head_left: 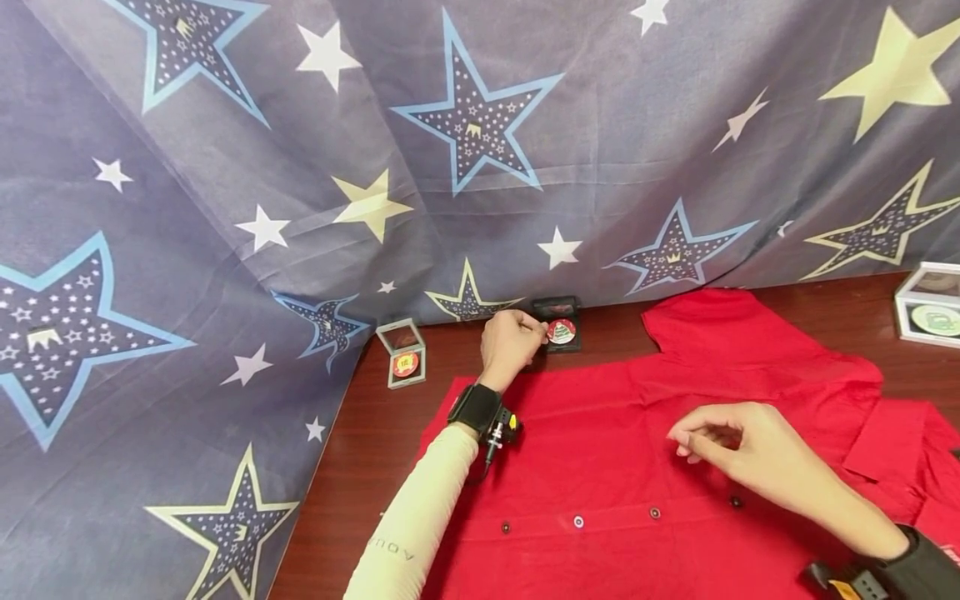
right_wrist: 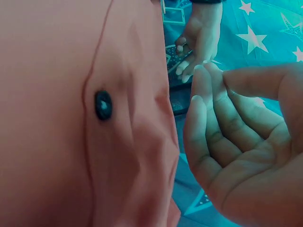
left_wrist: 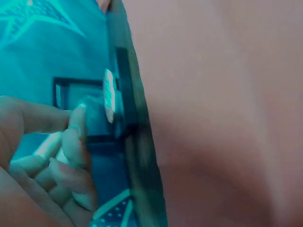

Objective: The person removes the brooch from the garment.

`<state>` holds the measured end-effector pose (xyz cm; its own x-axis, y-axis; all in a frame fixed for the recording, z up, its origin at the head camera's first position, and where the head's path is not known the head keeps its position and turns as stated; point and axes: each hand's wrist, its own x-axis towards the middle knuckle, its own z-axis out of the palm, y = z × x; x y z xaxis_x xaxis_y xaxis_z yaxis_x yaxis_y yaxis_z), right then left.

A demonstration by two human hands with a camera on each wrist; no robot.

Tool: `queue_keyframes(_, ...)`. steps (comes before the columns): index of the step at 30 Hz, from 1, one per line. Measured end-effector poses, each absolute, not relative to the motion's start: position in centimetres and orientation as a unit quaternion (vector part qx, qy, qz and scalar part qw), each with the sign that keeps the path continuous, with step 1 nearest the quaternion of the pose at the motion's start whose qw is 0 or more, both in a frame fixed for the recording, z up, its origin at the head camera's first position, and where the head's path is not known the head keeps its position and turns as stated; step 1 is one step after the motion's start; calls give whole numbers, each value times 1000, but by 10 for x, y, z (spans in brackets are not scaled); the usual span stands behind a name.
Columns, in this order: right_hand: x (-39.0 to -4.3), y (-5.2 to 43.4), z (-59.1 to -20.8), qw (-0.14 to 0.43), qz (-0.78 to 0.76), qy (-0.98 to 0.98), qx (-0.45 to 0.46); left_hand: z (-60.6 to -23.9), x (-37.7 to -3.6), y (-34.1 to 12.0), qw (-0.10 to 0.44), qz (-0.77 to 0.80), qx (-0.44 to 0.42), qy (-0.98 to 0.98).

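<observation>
Meanwhile, left hand (head_left: 512, 343) outstretched at badge case (head_left: 561, 333).

Left hand (head_left: 512, 343) covers the left side of the black box (head_left: 561, 333); contact there can't be resolved. Beside the box, the red shirt (head_left: 637, 467) is cut by the frame's bottom and right edges. Left wrist view blurred.

A dark wooden surface (head_left: 352, 467) — a blue star-printed cloth (head_left: 225, 208) hangs along its far and left sides.
</observation>
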<state>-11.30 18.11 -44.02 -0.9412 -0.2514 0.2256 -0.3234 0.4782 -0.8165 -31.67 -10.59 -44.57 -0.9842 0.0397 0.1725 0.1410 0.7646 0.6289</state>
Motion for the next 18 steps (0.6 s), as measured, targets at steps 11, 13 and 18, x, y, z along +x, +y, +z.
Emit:
queue_keyframes(11, -111, 192, -411, 177, 355, -901, 174, -414, -243, -114, 189, -318, -162, -915)
queue_keyframes(13, -110, 193, -407, 211, 330, -903, 178, -411, -228, -115, 203, -316, -185, -908)
queue_keyframes(18, -111, 197, -403, 267, 291, -899, 189, -414, -200, -117, 252, -274, -235, -898)
